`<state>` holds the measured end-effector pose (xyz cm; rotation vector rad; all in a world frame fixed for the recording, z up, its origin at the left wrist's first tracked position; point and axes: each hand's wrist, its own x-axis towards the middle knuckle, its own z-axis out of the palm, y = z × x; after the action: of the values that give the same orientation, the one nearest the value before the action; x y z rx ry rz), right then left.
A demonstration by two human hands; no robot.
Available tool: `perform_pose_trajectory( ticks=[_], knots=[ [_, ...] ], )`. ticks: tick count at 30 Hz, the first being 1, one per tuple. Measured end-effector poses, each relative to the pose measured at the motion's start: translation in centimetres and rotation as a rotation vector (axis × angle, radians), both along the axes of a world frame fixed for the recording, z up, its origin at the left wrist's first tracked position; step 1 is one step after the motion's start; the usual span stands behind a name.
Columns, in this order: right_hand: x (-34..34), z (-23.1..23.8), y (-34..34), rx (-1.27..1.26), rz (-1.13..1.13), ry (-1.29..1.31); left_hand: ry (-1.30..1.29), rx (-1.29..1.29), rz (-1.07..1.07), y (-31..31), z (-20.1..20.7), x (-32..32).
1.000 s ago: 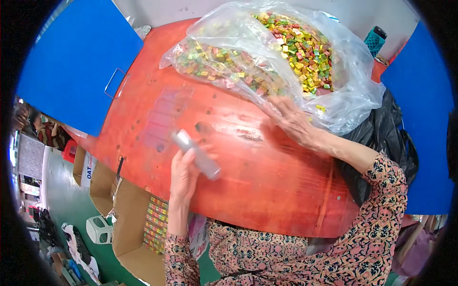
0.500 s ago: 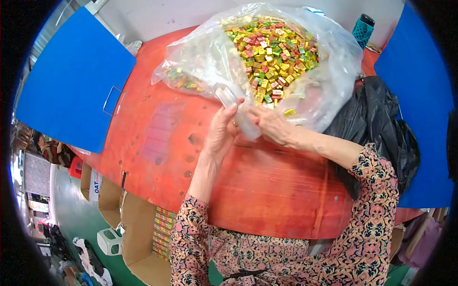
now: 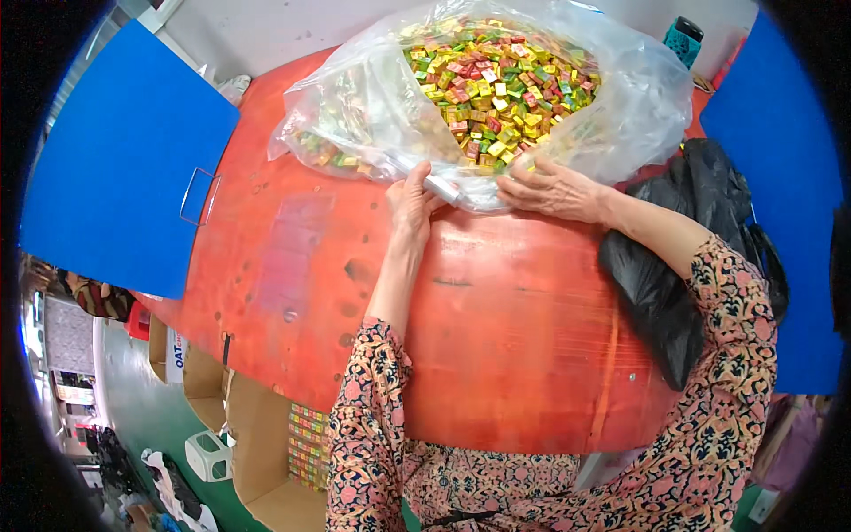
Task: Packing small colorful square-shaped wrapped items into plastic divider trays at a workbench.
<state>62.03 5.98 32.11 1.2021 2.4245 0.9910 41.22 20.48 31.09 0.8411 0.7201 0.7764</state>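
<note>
A large clear plastic bag (image 3: 643,115) lies open on the table, filled with small wrapped cubes (image 3: 501,89) in yellow, red and green. My left hand (image 3: 410,206) is at the bag's near edge, its thumb and fingers closed on a small clear plastic sleeve (image 3: 441,188). Whether the sleeve holds anything is not plain. To its right, my right hand (image 3: 563,191) rests at the near rim of the big bag. Its fingers are bent but apart, and the fingertips reach the nearest cubes. I see nothing held in them.
The red table (image 3: 514,355) has blue panels at its left (image 3: 133,151) and right (image 3: 780,222). A black plastic bag (image 3: 665,275) lies beside my right forearm. A teal-covered bottle (image 3: 683,42) stands at the back right. Below left, a cardboard box (image 3: 261,434) holds rows of small packs.
My right hand has left the sleeve and moved right to the big bag's rim. The left hand, with the sleeve, has shifted slightly. The sleeve now sits lower against the bag.
</note>
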Motion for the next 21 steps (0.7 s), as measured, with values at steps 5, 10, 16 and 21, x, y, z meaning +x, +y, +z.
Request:
perform_pose_trajectory(
  ticks=[5, 10, 16, 21],
  knots=[
    [2.9, 0.1, 3.0, -0.002, 0.107, -0.019, -0.055, 0.077, 0.014, 1.9, 0.2, 1.8],
    [2.9, -0.3, 4.3, 0.018, 0.12, -0.025, -0.087, 0.121, 0.097, 4.0, -0.1, 2.8],
    [2.5, -0.9, 5.1, 0.075, 0.061, -0.026, -0.053, 0.204, 0.078, 6.6, 0.4, 4.3],
    [2.8, -0.7, 5.5, 0.033, 0.007, 0.015, -0.121, 0.178, 0.032, 7.6, 0.1, 4.6]
  ],
)
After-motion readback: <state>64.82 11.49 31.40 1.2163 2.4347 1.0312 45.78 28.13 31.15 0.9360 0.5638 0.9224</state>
